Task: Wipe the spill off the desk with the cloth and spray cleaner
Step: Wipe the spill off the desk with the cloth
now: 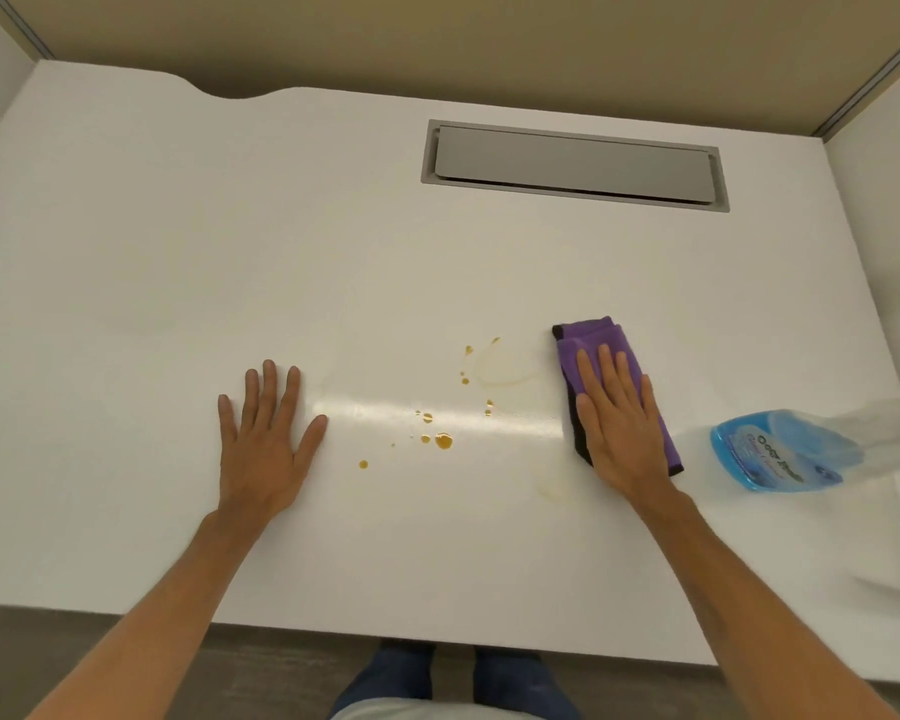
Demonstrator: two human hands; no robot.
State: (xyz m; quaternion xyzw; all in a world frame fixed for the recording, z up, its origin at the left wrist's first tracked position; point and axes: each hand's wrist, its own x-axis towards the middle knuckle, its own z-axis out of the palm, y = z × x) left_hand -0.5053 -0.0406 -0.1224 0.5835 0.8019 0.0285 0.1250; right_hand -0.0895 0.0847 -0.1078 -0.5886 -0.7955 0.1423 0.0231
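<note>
Left hand (266,433): flat on the surface (178,252), fingers spread, holding nothing
Right hand (619,428): flat, palm pressing the folded purple cloth (601,340)
Spill (444,440): amber drops between the hands, toward the near edge
Spray cleaner (785,449): lying by the right edge

Bare forearms (749,589), blue trousers (401,678)

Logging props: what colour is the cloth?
Purple cloth, dark underside edge; head view.

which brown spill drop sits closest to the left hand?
The lone drop, lowest and leftmost of the scatter on the desk, just right of the left hand. The other drops lie farther right, toward the cloth.
</note>
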